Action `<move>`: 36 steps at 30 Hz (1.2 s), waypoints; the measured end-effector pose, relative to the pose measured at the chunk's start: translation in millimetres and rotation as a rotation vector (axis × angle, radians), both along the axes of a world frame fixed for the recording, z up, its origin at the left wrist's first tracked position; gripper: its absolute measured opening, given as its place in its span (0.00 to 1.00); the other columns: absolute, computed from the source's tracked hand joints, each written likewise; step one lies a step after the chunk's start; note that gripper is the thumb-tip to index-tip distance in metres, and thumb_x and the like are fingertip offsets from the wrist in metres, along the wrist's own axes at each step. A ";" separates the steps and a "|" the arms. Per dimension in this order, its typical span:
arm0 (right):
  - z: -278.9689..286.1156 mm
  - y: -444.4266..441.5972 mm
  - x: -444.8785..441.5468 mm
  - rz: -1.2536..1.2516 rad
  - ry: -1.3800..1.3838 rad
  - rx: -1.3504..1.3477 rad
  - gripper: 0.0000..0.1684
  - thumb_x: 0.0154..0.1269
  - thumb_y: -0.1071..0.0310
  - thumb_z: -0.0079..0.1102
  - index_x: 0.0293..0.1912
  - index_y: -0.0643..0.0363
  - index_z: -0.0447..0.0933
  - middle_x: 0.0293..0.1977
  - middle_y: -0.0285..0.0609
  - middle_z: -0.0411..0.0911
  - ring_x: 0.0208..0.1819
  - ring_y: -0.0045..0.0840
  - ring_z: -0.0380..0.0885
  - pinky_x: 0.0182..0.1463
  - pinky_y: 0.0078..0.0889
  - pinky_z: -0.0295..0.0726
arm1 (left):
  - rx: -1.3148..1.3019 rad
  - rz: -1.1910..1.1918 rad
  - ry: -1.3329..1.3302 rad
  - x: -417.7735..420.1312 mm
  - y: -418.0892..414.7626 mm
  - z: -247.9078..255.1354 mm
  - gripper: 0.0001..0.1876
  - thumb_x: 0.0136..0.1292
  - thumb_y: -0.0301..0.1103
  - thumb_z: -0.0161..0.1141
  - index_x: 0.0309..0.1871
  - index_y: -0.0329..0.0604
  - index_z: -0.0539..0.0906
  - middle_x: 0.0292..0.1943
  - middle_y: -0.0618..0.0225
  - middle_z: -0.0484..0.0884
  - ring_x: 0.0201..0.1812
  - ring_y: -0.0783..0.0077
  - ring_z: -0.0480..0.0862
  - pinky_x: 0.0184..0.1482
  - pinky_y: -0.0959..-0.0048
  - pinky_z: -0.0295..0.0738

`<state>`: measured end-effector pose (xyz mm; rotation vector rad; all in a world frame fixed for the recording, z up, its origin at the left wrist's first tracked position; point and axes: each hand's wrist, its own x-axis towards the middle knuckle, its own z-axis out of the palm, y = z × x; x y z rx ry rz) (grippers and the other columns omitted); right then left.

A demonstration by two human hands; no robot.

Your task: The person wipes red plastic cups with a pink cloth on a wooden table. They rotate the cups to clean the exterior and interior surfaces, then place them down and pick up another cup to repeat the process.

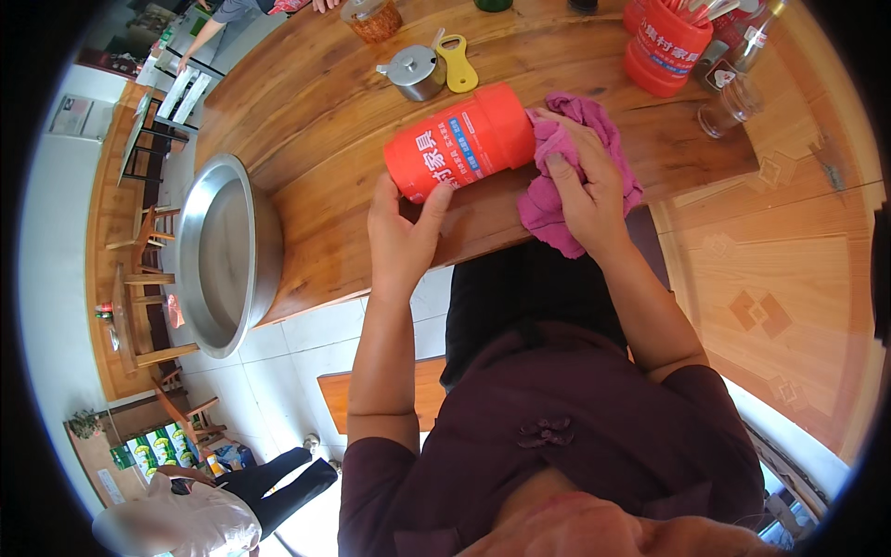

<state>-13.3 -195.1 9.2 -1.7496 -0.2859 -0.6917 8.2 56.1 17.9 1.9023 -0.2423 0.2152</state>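
A red plastic container [459, 143] with printed writing lies tilted on its side above the front edge of the wooden table [313, 188]. My left hand [404, 226] grips its left end, thumb on the near side and fingers around the base. At the container's right end, my right hand [585, 177] holds a bunched magenta cloth [557, 202] against the rim. Part of the cloth spreads behind and below the hand. Whether cloth reaches inside the container is hidden.
A large metal basin [268, 244] overhangs the table's left edge. Beyond the container are a lidded metal pot [418, 73], a yellow bottle opener [459, 66] and a jar [372, 21]. Another red container [658, 63], glass jar [727, 108] and bottle stand right. People [202, 515] are farther off.
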 end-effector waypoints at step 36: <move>93.5 -44.1 33.1 -0.082 -0.070 0.235 0.23 0.91 0.61 0.47 0.72 0.65 0.74 0.64 0.43 0.80 0.63 0.33 0.80 0.69 0.39 0.78 | 0.821 -0.292 -0.345 -8.3 -23.9 80.6 0.48 0.62 0.57 0.77 0.80 0.41 0.72 0.72 0.51 0.79 0.73 0.44 0.76 0.81 0.41 0.62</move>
